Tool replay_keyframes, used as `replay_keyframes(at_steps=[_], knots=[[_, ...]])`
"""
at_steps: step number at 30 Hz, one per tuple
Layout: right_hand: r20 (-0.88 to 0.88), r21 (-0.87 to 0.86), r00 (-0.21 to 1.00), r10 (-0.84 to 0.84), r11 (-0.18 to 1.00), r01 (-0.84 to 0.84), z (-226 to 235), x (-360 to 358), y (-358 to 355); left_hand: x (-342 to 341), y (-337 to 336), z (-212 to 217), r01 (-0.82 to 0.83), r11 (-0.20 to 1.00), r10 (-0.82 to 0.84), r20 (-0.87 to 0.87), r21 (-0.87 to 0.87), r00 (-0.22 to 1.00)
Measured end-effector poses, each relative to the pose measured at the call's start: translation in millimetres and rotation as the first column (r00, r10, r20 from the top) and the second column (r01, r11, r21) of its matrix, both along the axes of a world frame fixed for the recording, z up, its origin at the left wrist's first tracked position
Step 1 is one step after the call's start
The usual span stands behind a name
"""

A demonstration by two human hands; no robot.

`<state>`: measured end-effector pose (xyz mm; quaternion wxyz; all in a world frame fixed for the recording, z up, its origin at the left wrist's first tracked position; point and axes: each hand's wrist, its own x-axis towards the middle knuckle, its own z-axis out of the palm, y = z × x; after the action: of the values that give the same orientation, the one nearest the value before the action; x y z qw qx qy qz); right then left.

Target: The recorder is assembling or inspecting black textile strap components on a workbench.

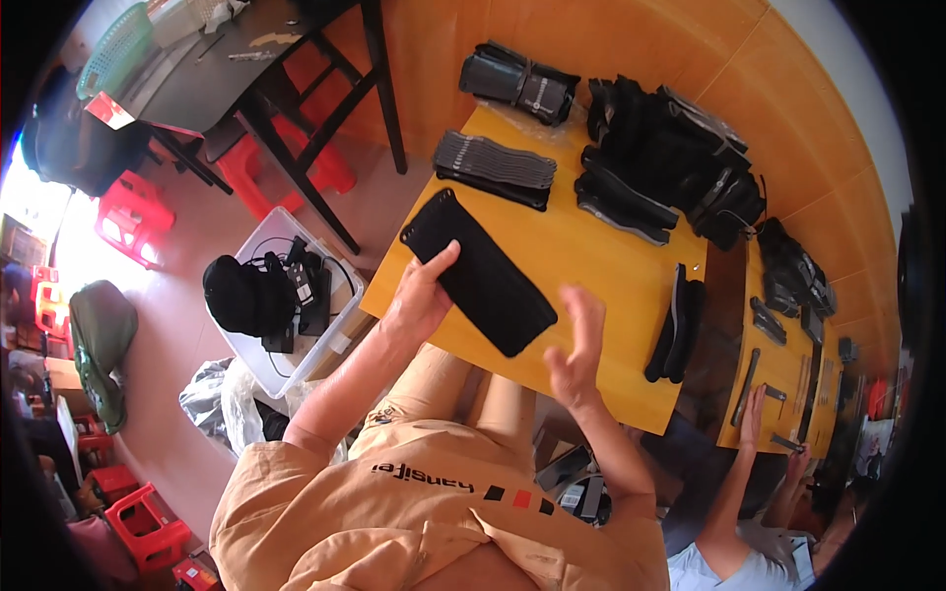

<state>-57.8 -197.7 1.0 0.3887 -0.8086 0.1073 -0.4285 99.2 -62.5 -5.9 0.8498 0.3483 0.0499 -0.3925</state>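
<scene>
A flat black fabric sleeve point(480, 272) — long, roughly rectangular, matte, with rounded corners — lies diagonally on the near-left part of the yellow wooden desk point(591, 266), one end close to the desk's left edge. The left hand point(422, 295) rests on the sleeve's near long edge, fingers laid over the cloth and pressing it flat rather than closed around it. The right hand point(579, 340) hovers just off the sleeve's lower end, open wide, fingers extended and blurred; it grips nothing.

Beyond the sleeve lies a neat stack of grey ribbed sleeves point(496, 167), layered edge on edge. Further back sits a rolled dark bundle point(519, 84). To the right, a loose heap of black padded pieces point(670, 163) with grey trim occupies the far corner. Two narrow black pieces point(676, 325) lie near the desk's right edge.

On the floor to the left stands a clear plastic bin point(330, 340) holding black items and cables. A second person's hand point(753, 406) rests on an adjoining desk at lower right.
</scene>
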Motion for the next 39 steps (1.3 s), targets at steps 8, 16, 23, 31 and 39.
replay_keyframes(at_steps=[8, 16, 23, 31, 39], knots=[[-0.090, 0.820, 0.967, 0.239, 0.569, -0.064, -22, 45, -32, 32, -27, -17, -0.073, 0.995, 0.067, 0.098, 0.061, 0.993], [-0.195, 0.435, 0.978, 0.069, 0.900, 0.024, -14, 139, -113, 146, -58, -11, -0.111, 0.958, -0.014, 0.429, 0.265, 0.903], [-0.401, 0.138, 0.912, -0.085, 0.979, 0.152, -30, 207, -151, 199, -82, -38, -0.332, 0.792, -0.077, 0.623, 0.512, 0.778], [-0.477, 0.036, 0.862, -0.171, 0.976, 0.214, -50, 207, -143, 196, -91, -56, -0.615, 0.488, -0.294, 0.780, 0.619, 0.552], [-0.530, -0.148, 0.803, -0.273, 0.962, 0.229, -82, 204, -126, 194, -94, -87, -0.790, 0.286, -0.434, 0.809, 0.542, 0.398]])
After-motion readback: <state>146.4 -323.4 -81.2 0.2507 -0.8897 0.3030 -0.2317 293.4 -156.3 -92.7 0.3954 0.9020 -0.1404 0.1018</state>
